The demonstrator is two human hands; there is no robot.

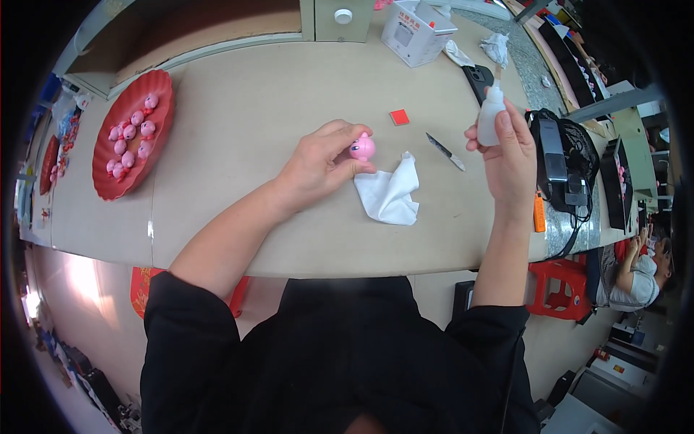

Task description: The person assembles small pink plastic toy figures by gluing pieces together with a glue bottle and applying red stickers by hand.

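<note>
My left hand is closed on a round pink toy figure, pinched between thumb and fingers just above the table. Under and beside it lies a crumpled white cloth. Over the right part of the table my right hand grips a small white squeeze bottle, held upright with its narrow tip pointing up. Between the two hands a thin knife rests on the tabletop, and a small red square lies farther back. Several more pink figures sit in a red scalloped tray at the left.
A white box stands at the back, near a dark phone and a crumpled tissue. Black devices and a mesh bag lie at the right, beside an orange object. A red stool and another person are beyond.
</note>
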